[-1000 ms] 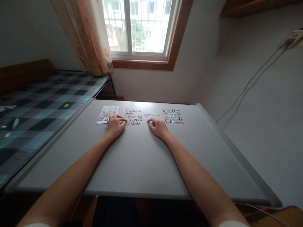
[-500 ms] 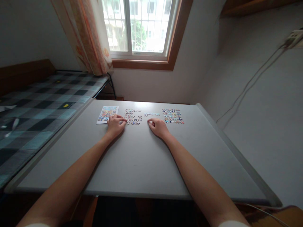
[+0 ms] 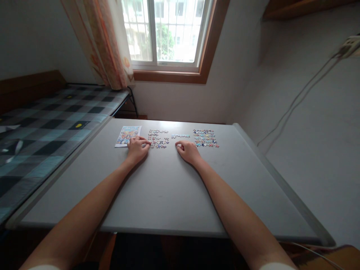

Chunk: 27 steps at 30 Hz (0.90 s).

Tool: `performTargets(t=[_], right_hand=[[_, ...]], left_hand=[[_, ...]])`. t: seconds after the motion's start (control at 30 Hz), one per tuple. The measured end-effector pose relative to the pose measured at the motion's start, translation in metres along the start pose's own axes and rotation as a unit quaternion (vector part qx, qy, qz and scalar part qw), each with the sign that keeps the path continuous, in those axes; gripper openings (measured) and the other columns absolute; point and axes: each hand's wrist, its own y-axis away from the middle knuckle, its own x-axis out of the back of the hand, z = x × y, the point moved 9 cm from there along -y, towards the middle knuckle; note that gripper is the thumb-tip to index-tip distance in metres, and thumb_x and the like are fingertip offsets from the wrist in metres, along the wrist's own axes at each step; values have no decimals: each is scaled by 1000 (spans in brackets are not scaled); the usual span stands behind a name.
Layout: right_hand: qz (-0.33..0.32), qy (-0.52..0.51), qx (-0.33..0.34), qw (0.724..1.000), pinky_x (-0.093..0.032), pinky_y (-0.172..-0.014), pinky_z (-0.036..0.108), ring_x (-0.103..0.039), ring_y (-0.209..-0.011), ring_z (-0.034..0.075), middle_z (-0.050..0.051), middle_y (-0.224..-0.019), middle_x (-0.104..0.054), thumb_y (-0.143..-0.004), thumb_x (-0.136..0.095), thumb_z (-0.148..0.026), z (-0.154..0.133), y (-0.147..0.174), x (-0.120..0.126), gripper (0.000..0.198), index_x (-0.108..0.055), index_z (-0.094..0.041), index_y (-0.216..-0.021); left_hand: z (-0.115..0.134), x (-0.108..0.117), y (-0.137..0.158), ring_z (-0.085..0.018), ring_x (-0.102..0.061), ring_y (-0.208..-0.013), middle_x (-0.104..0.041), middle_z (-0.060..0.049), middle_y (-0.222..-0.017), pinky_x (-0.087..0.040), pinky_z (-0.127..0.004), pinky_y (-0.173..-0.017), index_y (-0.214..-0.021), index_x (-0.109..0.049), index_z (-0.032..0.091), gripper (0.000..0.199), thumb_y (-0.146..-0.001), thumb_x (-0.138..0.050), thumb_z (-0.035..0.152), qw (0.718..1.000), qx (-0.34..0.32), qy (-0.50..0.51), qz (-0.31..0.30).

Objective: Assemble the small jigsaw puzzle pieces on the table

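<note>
My left hand [image 3: 137, 149] rests on the table between a printed picture sheet [image 3: 128, 131] and the left group of jigsaw pieces [image 3: 159, 142]. Its fingers are loosely spread, overlapping the sheet's lower right corner, and the index fingertip is at the edge of those pieces. My right hand [image 3: 188, 150] lies just below a short joined strip of jigsaw pieces [image 3: 180, 136]. Its fingers are curled with thumb and index close together; whether a piece is between them is too small to see. Beyond its knuckles lies the right group of jigsaw pieces [image 3: 205, 138], set in rows.
The grey-white table [image 3: 160, 202] has raised side edges. A bed with a checked cover [image 3: 92, 108] runs along the left. Behind are a curtain [image 3: 109, 48] and a barred window [image 3: 177, 33]. Cables [image 3: 298, 97] hang on the right wall.
</note>
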Motion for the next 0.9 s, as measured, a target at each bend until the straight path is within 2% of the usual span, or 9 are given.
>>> performTargets(t=[0.9], right_hand=[[-6,1,-7,1000,-37,-73,26,-58,-74,15,1,-78,-66,-84,-49,-24,-1,0,1,23,-67,-23,-98]], left_hand=[[0,0,0,-29,-46,-101,-62,-5,-102,-37,-48,-89,-82,-74,28,22,-77,-53,30,1000,-6,-1,1]])
